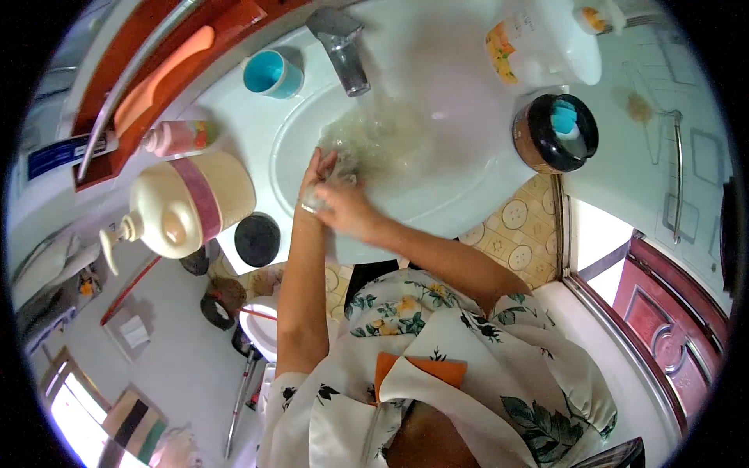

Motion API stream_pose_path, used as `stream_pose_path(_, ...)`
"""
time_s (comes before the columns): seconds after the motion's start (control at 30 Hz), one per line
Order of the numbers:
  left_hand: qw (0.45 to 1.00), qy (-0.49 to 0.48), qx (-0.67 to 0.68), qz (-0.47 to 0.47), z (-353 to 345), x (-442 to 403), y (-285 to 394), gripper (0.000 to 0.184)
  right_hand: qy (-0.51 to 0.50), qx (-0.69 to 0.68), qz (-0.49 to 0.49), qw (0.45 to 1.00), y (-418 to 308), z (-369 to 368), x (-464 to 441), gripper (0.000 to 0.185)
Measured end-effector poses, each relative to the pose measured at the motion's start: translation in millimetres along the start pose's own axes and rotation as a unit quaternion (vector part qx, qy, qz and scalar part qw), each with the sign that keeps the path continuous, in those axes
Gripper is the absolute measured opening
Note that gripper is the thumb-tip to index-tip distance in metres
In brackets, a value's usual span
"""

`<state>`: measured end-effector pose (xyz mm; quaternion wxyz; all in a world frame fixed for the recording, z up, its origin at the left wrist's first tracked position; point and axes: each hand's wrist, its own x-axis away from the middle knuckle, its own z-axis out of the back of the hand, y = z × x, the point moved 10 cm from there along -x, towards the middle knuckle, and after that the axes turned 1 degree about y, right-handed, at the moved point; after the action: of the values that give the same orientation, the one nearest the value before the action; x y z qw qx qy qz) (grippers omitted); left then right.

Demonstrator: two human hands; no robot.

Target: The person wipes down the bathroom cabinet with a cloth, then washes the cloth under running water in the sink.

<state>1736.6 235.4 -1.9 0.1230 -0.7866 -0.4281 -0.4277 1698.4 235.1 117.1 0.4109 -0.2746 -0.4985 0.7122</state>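
Note:
My left hand (317, 173) is over the left side of the white washbasin (460, 199), its fingers stretched out and a little apart. My right hand (343, 204) lies across the left wrist, smeared by motion, so its finger position is unclear. A pale bracelet (311, 203) circles the left wrist. Something whitish and wet shows by the fingers; whether it is water or a cloth I cannot tell. Water runs from the metal faucet (343, 54) into cloudy water (382, 144) in the bowl, close to both hands.
Left of the bowl are a turquoise cup (272, 74), a large cream pump bottle (187, 204), a pink bottle (181, 137) and a black round lid (257, 239). At right stand a black-rimmed jar (538, 140) and a white container (538, 47). An orange-handled item (164, 78) rests on the shelf.

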Motion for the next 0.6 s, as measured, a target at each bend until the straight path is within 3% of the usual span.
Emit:
stream_pose_path(0.07,0.999,-0.002,-0.033,-0.009,-12.2,25.6,-6.5,0.06,0.013,0.021,0.051,0.998,-59.8,8.0,13.3,0.024)
stream_pose_path(0.13,0.985,-0.007,-0.067,-0.157,-1.5,13.9,7.8,0.05,0.026,0.043,0.104,0.993,-92.5,20.5,15.1,0.023)
stream_pose_path(0.17,0.986,-0.116,-0.019,-0.121,-28.8,19.7,2.1,0.047,0.028,0.091,0.133,0.987,-103.8,24.0,14.0,0.025)
stream_pose_path(0.2,0.981,-0.149,-0.014,-0.125,-43.9,25.6,0.8,0.046,0.032,0.14,0.161,0.976,-114.5,27.8,11.6,0.027)
stream_pose_path(0.37,0.981,-0.064,-0.075,-0.166,-107.4,63.0,19.1,0.04,0.192,0.185,0.164,0.95,-128.7,87.5,-16.3,0.025)
stream_pose_path(0.5,0.972,0.035,-0.118,-0.199,-146.5,98.0,21.2,0.035,0.243,0.167,0.171,0.94,-138.3,131.6,-24.7,0.029)
stream_pose_path(0.57,0.964,0.072,-0.123,-0.223,-147.7,109.5,18.5,0.033,0.272,-0.007,-0.009,0.962,-74.1,165.0,-39.5,0.031)
stream_pose_path(0.6,0.966,0.038,-0.133,-0.216,-138.9,102.4,25.0,0.033,0.228,0.001,-0.065,0.972,-46.9,165.8,-45.0,0.033)
